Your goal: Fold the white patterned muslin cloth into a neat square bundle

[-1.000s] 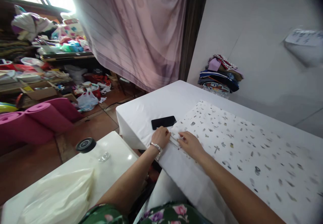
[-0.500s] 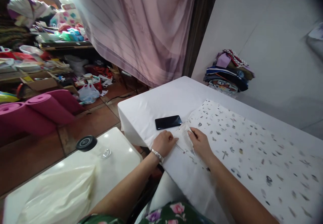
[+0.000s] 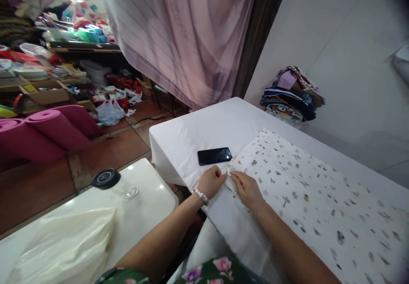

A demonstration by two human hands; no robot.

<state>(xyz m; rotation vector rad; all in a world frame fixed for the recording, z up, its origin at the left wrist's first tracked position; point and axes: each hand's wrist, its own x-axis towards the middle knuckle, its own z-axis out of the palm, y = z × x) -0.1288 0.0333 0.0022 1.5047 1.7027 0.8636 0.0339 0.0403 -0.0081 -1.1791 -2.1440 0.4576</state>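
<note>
A white cloth printed with small dark motifs (image 3: 306,190) lies spread over a table covered in plain white fabric (image 3: 198,134). My left hand (image 3: 213,182), a bracelet on its wrist, pinches the printed cloth's near-left corner. My right hand (image 3: 246,188) grips the same corner edge just to the right, fingers closed on the fabric. A black phone (image 3: 214,156) lies flat on the white cover just beyond my left hand.
A small white table (image 3: 140,203) at lower left carries a cream plastic bag (image 3: 64,245), a black round lid (image 3: 105,178) and a clear glass piece. Rolled pink mats (image 3: 47,130) and clutter fill the floor at left. Folded clothes (image 3: 292,94) are stacked by the wall.
Both hands have kept working the corner of the printed cloth, drawing closer together on it. The view has shifted slightly; the phone has not moved.
</note>
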